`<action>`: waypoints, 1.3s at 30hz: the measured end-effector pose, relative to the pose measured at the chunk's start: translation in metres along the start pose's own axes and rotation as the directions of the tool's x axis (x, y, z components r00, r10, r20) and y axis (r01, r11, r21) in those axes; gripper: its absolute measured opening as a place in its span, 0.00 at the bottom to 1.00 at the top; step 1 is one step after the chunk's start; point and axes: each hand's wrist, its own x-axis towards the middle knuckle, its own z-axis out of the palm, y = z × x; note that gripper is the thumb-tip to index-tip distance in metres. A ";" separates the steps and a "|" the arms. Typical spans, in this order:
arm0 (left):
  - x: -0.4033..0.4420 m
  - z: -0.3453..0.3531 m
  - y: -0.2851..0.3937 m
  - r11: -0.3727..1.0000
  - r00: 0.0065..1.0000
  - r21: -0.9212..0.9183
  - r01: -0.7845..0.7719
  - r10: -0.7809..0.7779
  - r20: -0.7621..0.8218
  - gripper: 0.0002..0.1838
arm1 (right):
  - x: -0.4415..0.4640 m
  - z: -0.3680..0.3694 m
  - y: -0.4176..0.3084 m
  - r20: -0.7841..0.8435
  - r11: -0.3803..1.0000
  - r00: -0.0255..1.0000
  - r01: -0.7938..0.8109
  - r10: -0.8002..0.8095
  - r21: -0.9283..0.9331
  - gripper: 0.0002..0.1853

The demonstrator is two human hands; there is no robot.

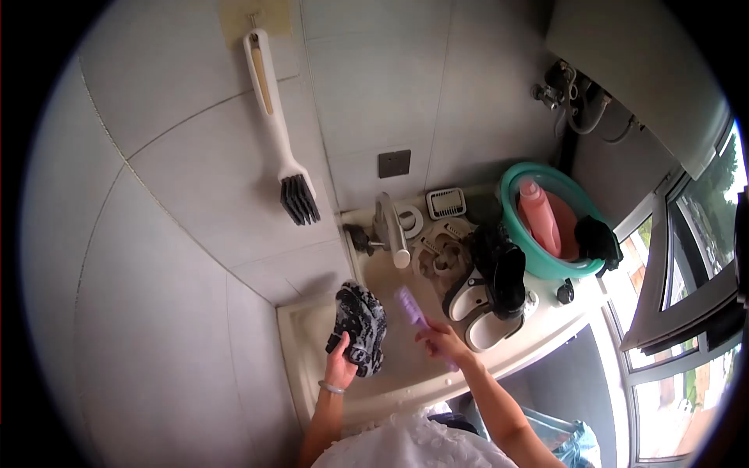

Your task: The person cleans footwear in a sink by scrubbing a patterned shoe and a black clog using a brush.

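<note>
Left grip on foamy black item, right grip on purple brush.

Lt-purple brush, blk item, prob. white-mottled

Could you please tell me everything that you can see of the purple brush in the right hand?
The purple brush is long, slim and light purple, and looks like plastic. Its paler head points away from the person, toward the tap; the bristles are too small to make out. The right hand grips the handle, whose end shows below the fingers. It slants over the sink, apart from the foamy dark item.
</note>
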 end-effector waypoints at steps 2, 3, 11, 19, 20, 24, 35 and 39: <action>-0.004 -0.014 0.001 1.000 1.000 -0.002 -0.009 0.009 0.006 0.24 | 0.007 -0.018 0.029 -0.194 0.875 0.981 -0.119 0.030 -0.469 0.16; -0.007 -0.010 0.004 0.999 0.999 0.013 -0.044 0.044 -0.009 0.25 | 0.006 -0.017 0.032 -0.195 0.876 0.980 -0.120 0.031 -0.467 0.16; 0.006 -0.046 -0.018 0.921 0.968 0.389 0.032 0.069 -0.242 0.25 | 0.012 -0.022 0.053 -0.220 0.936 0.968 -0.182 0.117 -0.301 0.17; 0.040 -0.094 -0.078 0.328 0.900 0.893 0.309 0.201 -0.385 0.33 | 0.004 -0.038 0.070 -0.270 0.956 0.962 -0.112 0.036 -0.272 0.18; 0.040 -0.097 -0.078 0.292 0.880 0.870 0.397 0.148 -0.451 0.34 | 0.004 -0.043 0.072 -0.274 0.957 0.961 -0.118 0.042 -0.266 0.18; 0.035 -0.107 -0.081 0.230 0.900 0.883 0.409 0.059 -0.432 0.28 | 0.007 -0.051 0.078 -0.288 0.982 0.957 -0.085 0.033 -0.170 0.18; 0.022 -0.086 -0.062 0.420 0.990 0.906 0.055 -0.143 0.007 0.12 | 0.017 -0.019 0.049 -0.182 0.665 0.896 0.152 -0.406 -0.731 0.43; 0.032 -0.083 -0.057 0.504 0.958 0.855 0.123 -0.287 0.032 0.15 | -0.001 0.014 0.016 -0.180 0.381 0.905 -0.022 -0.386 -0.924 0.50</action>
